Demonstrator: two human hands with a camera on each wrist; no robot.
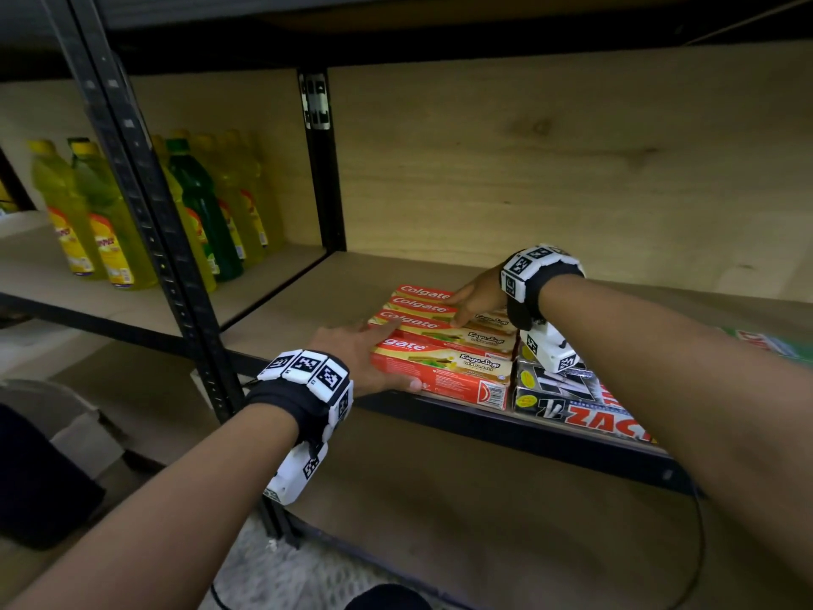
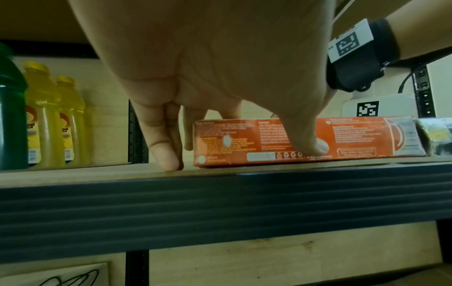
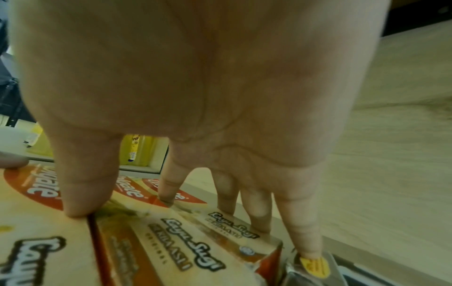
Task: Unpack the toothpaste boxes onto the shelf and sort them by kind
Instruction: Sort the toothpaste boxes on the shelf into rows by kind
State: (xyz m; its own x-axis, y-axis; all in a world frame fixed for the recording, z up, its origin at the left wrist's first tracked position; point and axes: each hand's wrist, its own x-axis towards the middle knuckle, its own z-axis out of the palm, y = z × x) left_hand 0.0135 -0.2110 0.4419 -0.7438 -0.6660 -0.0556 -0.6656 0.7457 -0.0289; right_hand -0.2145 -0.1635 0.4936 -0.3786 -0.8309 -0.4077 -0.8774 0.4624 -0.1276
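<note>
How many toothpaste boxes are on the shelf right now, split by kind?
Red and cream Colgate boxes: 4, lying flat side by side, with the left hand and right hand on them.
Black Zact box: 1 that shows clearly, right of the Colgate row; the right arm may hide more.
Green box: 1, partly showing at the far right.
Total: 6 visible.

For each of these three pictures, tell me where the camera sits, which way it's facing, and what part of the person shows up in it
Head: worn high, looking forward and down at the shelf; both forearms, left hand and right hand on the Colgate boxes.
Left wrist: under the palm, level with the shelf edge, facing the front box's side; fingers show.
Right wrist: under the palm, facing down on the box tops; fingers show.
Shared: all see the Colgate boxes and yellow bottles.
</note>
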